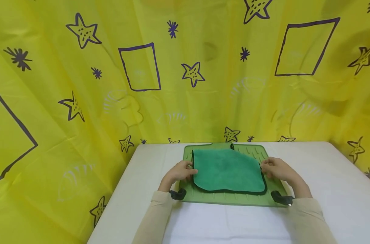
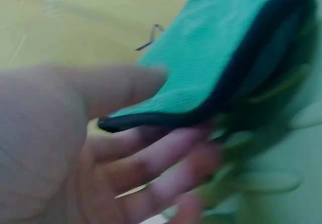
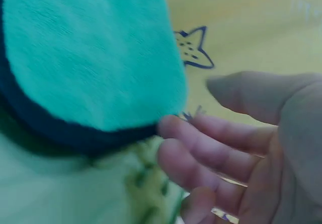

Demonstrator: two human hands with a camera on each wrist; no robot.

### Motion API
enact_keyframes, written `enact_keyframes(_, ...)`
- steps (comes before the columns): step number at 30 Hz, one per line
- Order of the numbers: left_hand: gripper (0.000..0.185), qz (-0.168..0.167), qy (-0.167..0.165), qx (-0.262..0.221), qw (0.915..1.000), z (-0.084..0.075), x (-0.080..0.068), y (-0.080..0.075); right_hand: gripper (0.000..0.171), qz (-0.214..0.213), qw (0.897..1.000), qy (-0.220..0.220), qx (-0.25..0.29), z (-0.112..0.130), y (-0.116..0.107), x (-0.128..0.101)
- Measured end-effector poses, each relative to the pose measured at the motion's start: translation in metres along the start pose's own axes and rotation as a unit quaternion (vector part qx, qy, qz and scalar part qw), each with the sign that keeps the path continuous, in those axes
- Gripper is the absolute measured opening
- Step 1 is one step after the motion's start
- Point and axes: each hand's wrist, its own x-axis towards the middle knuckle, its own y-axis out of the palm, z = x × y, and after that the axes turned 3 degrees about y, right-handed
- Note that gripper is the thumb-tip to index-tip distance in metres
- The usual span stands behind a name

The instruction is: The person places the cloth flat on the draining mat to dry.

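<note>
Nearest are two cream sleeves (image 1: 155, 217), each with a dark wrist strap, reaching over the white bench (image 1: 325, 189). The left hand (image 1: 180, 171) is at the left edge of the green cloth (image 1: 227, 171); the left wrist view shows its thumb on top and its fingers (image 2: 166, 153) under the dark hem, a loose pinch that lifts that edge a little. The right hand (image 1: 276, 168) is at the cloth's right edge, but the right wrist view shows its fingers (image 3: 211, 148) relaxed and the thumb apart from them, so it holds nothing; its fingertips seem just to touch the hem. The cloth lies on a ribbed green mat (image 1: 233, 198), which lies flat on the bench. Behind hangs a yellow sheet (image 1: 81, 101) printed with stars.

With only one side gripped, a lift could let the right edge slip and the cloth sag or bunch. The blur hints at quick motion, which could also drag the mat askew.
</note>
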Motion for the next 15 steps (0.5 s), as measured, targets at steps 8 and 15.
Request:
enact_keyframes(8, 0.052, -0.096, -0.008, 0.022, 0.9951, -0.006, 0.004, 0.015, 0.046, -0.061, 0.997, 0.027, -0.040, 0.006, 0.011, 0.011)
enact_keyframes(15, 0.055, -0.133, -0.006, 0.028, 0.9907, -0.005, 0.010, 0.020, 0.046, -0.064, 0.995, 0.039, -0.061, 0.005, 0.015, 0.017)
